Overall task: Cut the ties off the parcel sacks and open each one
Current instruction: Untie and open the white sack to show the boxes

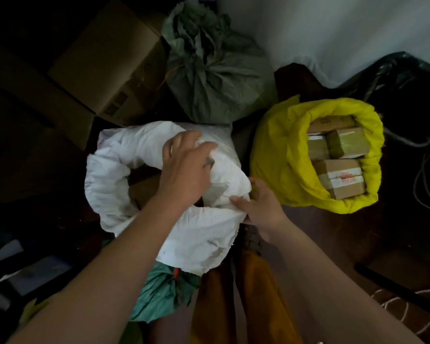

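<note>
A white woven sack [114, 175] stands in the middle, its mouth open and its rim rolled outward. My left hand [186, 167] grips the far right part of that rim. My right hand [261, 207] pinches the near right edge of the same rim. To the right a yellow sack [278, 155] stands open with several taped cardboard parcels [338, 177] showing inside. Behind, a grey-green sack [209, 78] is bunched shut at its neck. Near my legs lies a teal sack [159, 294], tied shut with a red tie [176, 272].
Cardboard boxes [104, 70] are stacked at the back left. A black plastic bag [407, 95] sits at the far right against a white wall [333, 28]. Cables [427, 184] lie on the dark floor at right. My orange trousers [253, 294] are below.
</note>
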